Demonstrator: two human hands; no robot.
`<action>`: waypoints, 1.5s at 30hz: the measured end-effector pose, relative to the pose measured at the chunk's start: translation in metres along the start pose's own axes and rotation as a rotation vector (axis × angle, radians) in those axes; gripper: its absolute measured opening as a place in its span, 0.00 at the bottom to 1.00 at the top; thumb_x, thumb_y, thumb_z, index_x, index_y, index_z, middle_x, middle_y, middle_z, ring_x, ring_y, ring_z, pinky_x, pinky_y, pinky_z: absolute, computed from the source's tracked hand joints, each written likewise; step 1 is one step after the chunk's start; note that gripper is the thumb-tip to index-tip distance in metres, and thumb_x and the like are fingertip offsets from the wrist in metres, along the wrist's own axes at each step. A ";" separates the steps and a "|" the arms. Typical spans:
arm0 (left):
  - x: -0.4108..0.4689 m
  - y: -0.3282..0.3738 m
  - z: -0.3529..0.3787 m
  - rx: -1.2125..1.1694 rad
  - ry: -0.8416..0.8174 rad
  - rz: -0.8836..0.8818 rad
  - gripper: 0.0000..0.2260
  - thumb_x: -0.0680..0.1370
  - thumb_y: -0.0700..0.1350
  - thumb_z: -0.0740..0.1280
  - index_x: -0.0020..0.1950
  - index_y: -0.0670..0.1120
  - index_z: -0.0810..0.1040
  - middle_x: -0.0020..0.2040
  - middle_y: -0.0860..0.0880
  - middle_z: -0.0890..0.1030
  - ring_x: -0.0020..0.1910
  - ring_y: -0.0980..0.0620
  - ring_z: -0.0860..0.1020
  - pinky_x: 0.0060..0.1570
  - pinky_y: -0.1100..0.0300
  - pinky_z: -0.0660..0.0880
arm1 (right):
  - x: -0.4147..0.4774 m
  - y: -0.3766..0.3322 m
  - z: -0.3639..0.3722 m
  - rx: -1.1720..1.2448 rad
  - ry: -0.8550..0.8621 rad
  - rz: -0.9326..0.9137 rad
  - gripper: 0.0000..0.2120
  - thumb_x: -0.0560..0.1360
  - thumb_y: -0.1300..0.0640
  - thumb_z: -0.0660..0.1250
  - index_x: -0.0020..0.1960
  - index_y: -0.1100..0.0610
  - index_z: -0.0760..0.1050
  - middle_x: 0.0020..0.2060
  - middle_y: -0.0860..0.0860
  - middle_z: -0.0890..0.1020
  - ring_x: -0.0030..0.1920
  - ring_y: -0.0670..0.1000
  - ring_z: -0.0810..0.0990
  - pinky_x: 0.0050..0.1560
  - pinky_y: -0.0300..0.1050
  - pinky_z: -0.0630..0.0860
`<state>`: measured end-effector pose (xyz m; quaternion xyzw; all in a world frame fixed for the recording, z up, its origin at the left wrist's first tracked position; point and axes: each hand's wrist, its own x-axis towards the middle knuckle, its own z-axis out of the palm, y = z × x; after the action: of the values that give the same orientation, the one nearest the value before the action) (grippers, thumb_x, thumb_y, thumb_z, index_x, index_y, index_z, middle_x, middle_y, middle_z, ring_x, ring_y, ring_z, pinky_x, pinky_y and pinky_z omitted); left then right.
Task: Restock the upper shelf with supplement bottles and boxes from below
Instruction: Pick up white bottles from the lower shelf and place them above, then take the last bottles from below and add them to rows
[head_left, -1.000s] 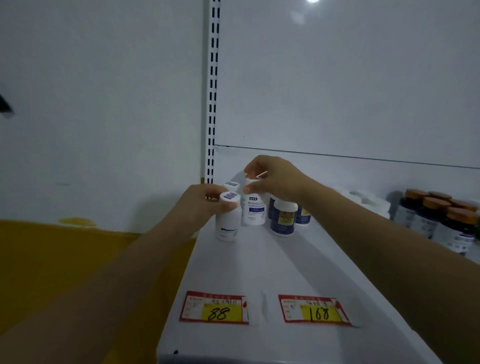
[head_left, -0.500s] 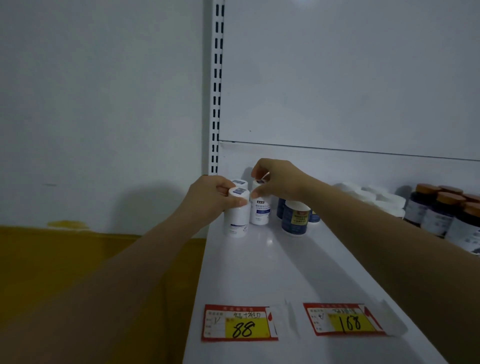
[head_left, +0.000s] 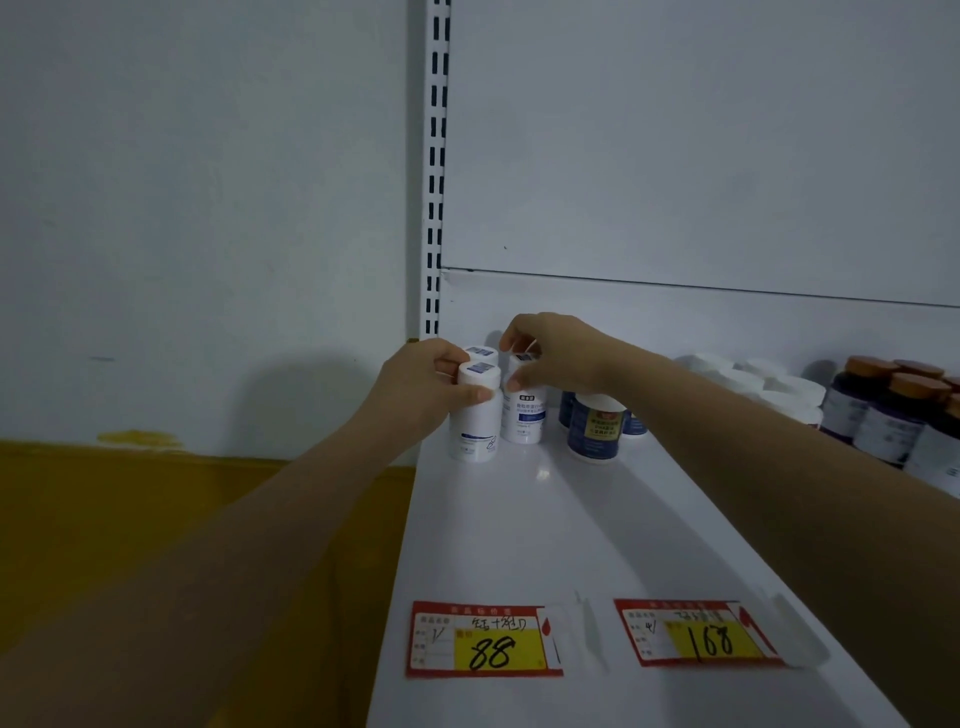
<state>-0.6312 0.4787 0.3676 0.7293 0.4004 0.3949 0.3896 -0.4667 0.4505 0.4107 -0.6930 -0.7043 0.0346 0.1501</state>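
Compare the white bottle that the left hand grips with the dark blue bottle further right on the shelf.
The white bottle has a white body; the dark blue bottle is navy with a yellow label. The left hand grips the white bottle at its cap; no hand grips the dark blue bottle. Both stand upright on the shelf and have white caps.

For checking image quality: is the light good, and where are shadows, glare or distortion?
Head view: dim, bluish light; the left hand throws a soft shadow on the wall; a small glare spot lies on the shelf near the white bottle; its wide angle swells the forearms.
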 end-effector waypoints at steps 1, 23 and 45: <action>-0.001 0.000 0.000 0.001 0.000 -0.003 0.18 0.69 0.38 0.75 0.57 0.41 0.77 0.53 0.46 0.81 0.49 0.50 0.79 0.54 0.57 0.77 | 0.000 0.000 0.000 -0.003 -0.002 0.002 0.22 0.72 0.55 0.72 0.64 0.54 0.70 0.60 0.53 0.76 0.55 0.50 0.73 0.55 0.42 0.71; -0.072 0.101 0.043 0.949 -0.330 0.198 0.13 0.74 0.53 0.68 0.44 0.45 0.70 0.38 0.48 0.72 0.43 0.47 0.72 0.37 0.60 0.65 | -0.148 -0.015 -0.047 -0.314 -0.045 0.357 0.19 0.77 0.55 0.62 0.67 0.60 0.71 0.62 0.57 0.77 0.62 0.56 0.74 0.58 0.44 0.72; -0.376 0.207 0.468 0.556 -0.945 0.365 0.22 0.76 0.52 0.66 0.64 0.40 0.73 0.61 0.43 0.76 0.59 0.46 0.74 0.53 0.58 0.71 | -0.654 0.255 -0.067 -0.152 -0.174 1.032 0.18 0.76 0.62 0.59 0.66 0.63 0.70 0.61 0.61 0.76 0.62 0.60 0.75 0.61 0.53 0.73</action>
<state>-0.2967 -0.0526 0.2718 0.9588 0.1393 -0.0332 0.2455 -0.2067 -0.1957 0.3023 -0.9531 -0.2819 0.1102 0.0040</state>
